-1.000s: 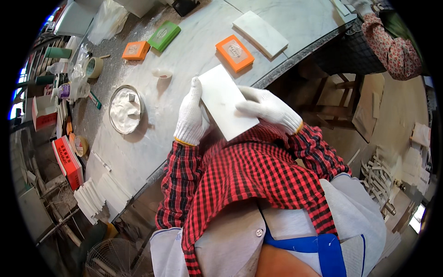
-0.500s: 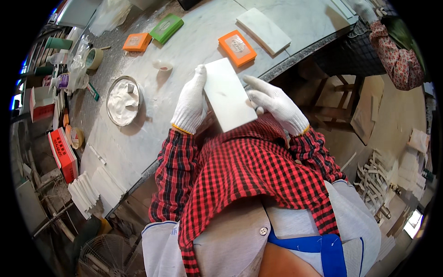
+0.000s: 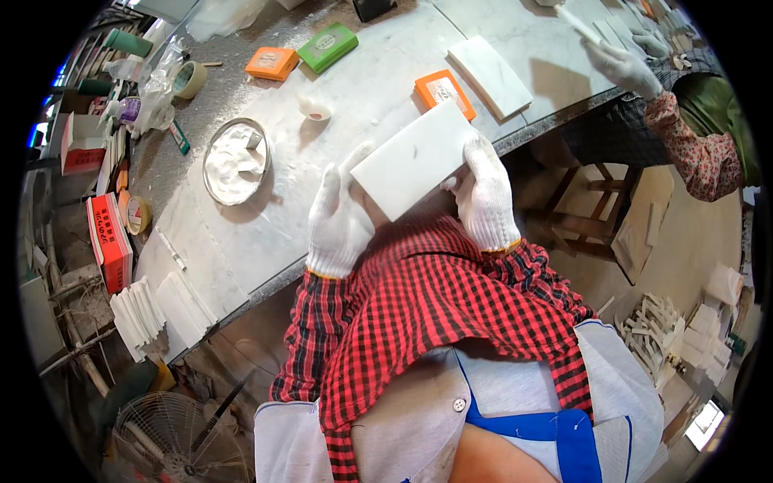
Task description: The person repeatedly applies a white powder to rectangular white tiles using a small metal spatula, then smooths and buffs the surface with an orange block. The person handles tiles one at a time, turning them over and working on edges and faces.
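Observation:
A white rectangular marble tile (image 3: 415, 161) is tilted in front of me above the table's near edge. My right hand (image 3: 488, 197), in a white knitted glove, grips its right end, with the thumb over the top face. Beside the tile's left corner, my left hand (image 3: 342, 221), gloved alike, has its fingers apart; it may just touch that corner. Just beyond the tile lies an orange box (image 3: 445, 92), partly covered by it. A second white marble slab (image 3: 491, 76) rests flat past that box.
A metal bowl of white paste (image 3: 236, 163) stands left on the marble table (image 3: 266, 241). Near it are a small white container (image 3: 314, 109), an orange box (image 3: 271, 63) and a green box (image 3: 328, 47). A co-worker's gloved hand (image 3: 620, 68) holds a white strip. A wooden stool (image 3: 592, 213) stands right.
The tile has turned from upright to slanting up toward the right. My right hand has closed on its end, while my left hand has loosened and lowered. The co-worker's hand has come further into view.

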Motion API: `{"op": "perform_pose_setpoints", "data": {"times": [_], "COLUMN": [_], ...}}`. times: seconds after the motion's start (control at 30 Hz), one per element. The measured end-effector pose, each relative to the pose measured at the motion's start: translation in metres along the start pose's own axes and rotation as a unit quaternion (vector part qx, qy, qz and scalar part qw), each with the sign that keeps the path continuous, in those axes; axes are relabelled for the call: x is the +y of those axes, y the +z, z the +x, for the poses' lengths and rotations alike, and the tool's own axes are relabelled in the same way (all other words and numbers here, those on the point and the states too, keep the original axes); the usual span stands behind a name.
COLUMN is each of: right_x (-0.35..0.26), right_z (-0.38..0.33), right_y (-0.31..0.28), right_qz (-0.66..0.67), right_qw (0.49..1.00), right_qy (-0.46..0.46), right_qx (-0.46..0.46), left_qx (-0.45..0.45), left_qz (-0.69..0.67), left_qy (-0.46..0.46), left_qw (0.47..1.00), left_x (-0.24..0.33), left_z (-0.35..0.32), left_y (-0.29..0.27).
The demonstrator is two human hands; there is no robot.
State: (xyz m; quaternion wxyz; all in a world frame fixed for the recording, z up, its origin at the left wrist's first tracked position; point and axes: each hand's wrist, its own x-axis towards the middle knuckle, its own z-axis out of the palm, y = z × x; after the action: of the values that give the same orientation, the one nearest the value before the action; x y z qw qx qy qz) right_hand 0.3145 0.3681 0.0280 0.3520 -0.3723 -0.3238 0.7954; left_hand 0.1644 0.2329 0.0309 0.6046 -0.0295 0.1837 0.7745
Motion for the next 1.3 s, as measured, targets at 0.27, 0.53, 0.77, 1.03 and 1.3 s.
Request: {"op": "perform_pose_setpoints", "data": {"times": [0.27, 0.53, 0.77, 1.03, 1.3], "right_x": [0.009, 0.012, -0.006, -0.021, -0.039], "right_z": [-0.014, -0.022, -0.031, -0.039, -0.043], "right_y": [-0.005, -0.017, -0.033, -0.050, -0.058], "right_qz": [0.000, -0.034, -0.109, -0.040, -0.121], "right_qw": [0.999, 0.998, 0.986, 0.988, 0.993], "right_qy": [0.049, 0.059, 0.104, 0.093, 0.012], "right_qx": [0.023, -0.016, -0.075, -0.120, -0.011], "left_qx": [0.096, 0.142, 0.133, 0.195, 0.143], "left_qz": [0.281, 0.313, 0.255, 0.198, 0.702], "left_qy": [0.053, 0.071, 0.001, -0.060, 0.232], "left_qw": [0.953, 0.936, 0.958, 0.959, 0.658], "left_x": [-0.011, -0.009, -0.009, -0.021, -0.022], "left_z": [-0.004, 0.001, 0.007, 0.026, 0.057], "left_y": [0.021, 0.016, -0.013, -0.014, -0.008]}}
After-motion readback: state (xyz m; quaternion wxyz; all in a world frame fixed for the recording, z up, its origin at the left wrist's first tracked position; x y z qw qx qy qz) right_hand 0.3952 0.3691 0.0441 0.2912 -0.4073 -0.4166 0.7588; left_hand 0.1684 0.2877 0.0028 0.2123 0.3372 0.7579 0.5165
